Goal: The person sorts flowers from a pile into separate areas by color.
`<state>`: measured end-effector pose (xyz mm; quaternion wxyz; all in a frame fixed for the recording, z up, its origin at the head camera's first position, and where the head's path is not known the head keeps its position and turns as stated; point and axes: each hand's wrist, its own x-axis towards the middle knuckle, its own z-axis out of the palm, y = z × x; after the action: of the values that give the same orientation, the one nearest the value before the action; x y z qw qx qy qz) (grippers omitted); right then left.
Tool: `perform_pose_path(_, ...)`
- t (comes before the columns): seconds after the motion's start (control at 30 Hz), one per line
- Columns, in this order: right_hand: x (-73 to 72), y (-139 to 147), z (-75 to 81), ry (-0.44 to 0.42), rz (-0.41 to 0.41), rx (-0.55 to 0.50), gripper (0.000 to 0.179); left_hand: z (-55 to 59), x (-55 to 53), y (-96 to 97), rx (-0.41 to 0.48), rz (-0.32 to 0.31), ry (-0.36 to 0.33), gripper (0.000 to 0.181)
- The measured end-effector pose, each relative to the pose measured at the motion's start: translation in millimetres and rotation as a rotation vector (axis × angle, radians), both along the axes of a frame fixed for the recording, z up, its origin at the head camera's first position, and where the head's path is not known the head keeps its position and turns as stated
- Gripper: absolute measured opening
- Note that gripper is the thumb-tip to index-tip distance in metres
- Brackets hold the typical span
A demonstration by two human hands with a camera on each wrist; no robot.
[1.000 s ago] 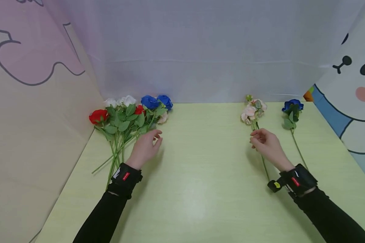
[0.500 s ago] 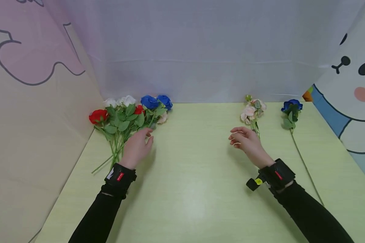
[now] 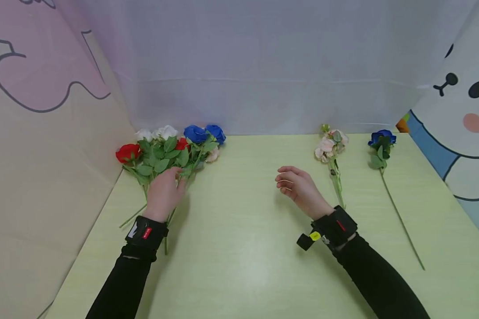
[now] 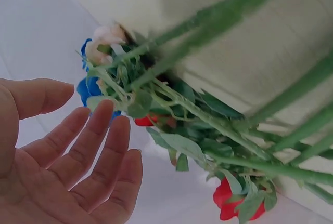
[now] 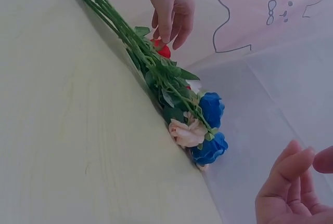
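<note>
A bunch of roses lies at the far left of the table, with a red rose (image 3: 128,153), white roses (image 3: 166,131), blue roses (image 3: 195,134) and a pale pink one (image 3: 212,155). Over its green stems hovers my left hand (image 3: 163,195). In the left wrist view the fingers of that hand (image 4: 78,167) are spread and loosely bent, apart from the stems. My right hand (image 3: 303,190), fingers relaxed and holding nothing, is above the middle of the table. Nearest to it on the right lies a pale pink flower spray (image 3: 326,148).
Farther right a single blue rose (image 3: 382,141) lies with its long stem pointing toward the near right. A pale curtain (image 3: 263,106) hangs behind the table (image 3: 243,230), and printed cloths stand at both sides.
My right hand has moved left, away from the pale pink flower spray, uncovering its stems. My left hand has shifted left over the bunch's stems. The flowers lie where they were.
</note>
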<state>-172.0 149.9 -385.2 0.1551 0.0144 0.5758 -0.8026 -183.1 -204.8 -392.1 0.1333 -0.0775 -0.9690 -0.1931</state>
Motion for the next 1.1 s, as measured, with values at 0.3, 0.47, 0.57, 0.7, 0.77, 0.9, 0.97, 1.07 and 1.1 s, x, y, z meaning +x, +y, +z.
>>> perform_pose_path(0.3, 4.7, -31, -4.1, -0.04, 0.054, -0.081, 0.021, 2.2, 7.3, -16.4, -0.037, 0.07, -0.052, 0.03)
perform_pose_path(0.47, 6.1, -46, -9.3, -0.093, 0.069, -0.161, 0.019, -2.5, 10.2, -21.7, -0.037, 0.077, -0.094, 0.032)
perform_pose_path(0.57, 7.1, -54, -11.1, -0.12, 0.075, -0.207, 0.017, -4.9, 11.8, -25.3, -0.027, 0.089, -0.097, 0.032)
perform_pose_path(0.7, 8.3, -64, -11.2, -0.136, 0.081, -0.25, 0.015, -6.1, 12.8, -32.3, -0.027, 0.117, -0.083, 0.032)
perform_pose_path(0.77, 8.9, -69, -11.0, -0.14, 0.089, -0.266, 0.015, -6.1, 12.9, -37.5, -0.038, 0.137, -0.08, 0.032)
perform_pose_path(0.9, 9.8, -77, -10.9, -0.156, 0.103, -0.298, 0.013, -4.5, 13.2, -48.1, -0.05, 0.171, -0.092, 0.035)
perform_pose_path(0.97, 10.2, -81, -10.5, -0.165, 0.112, -0.31, 0.012, -3.1, 13.5, -53.1, -0.053, 0.188, -0.113, 0.037)
perform_pose_path(1.07, 11.0, -86, -10.2, -0.18, 0.13, -0.321, 0.012, -2.2, 14.3, -60.0, -0.055, 0.219, -0.151, 0.039)
perform_pose_path(1.1, 11.3, -88, -10.2, -0.185, 0.135, -0.324, 0.012, -2.3, 14.7, -62.2, -0.057, 0.229, -0.167, 0.039)
